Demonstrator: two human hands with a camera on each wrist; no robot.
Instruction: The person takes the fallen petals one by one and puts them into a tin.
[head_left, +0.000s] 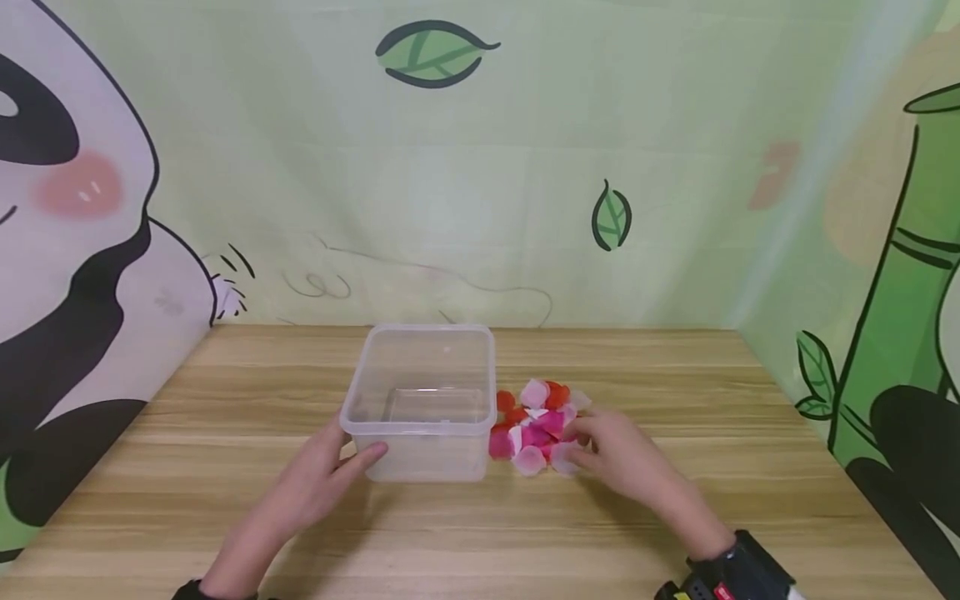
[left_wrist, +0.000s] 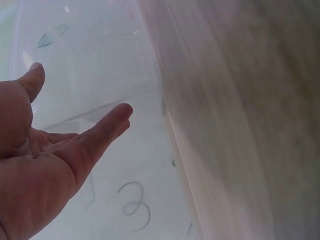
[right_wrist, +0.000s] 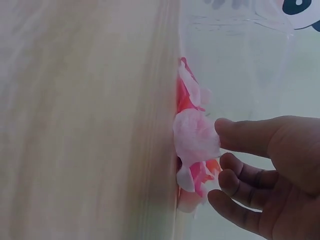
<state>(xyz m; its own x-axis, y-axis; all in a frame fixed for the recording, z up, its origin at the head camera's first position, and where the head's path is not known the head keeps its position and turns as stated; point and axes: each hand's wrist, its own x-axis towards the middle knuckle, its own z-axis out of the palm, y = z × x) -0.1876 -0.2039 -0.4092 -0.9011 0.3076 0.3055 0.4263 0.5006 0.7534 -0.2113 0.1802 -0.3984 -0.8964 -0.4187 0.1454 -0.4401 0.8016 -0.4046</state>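
A clear plastic container (head_left: 420, 450), without a lid, stands upright near the middle of the table. My left hand (head_left: 322, 475) is at its left front corner, thumb in front and fingers along the side; in the left wrist view the fingers (left_wrist: 102, 132) look fairly straight. Right of the container lies a loose pile of pink, red and white petals (head_left: 536, 433). At the right edge of that pile is my right hand (head_left: 618, 454). In the right wrist view its thumb is by a pale pink petal (right_wrist: 195, 135), with the other fingers slightly bent and apart from the thumb.
The wooden table (head_left: 450, 542) ends at the back against a pale green backdrop (head_left: 525, 167) with leaf drawings. Panda (head_left: 165, 267) and bamboo (head_left: 892, 333) prints flank it left and right. The container's right wall is close beside the petals.
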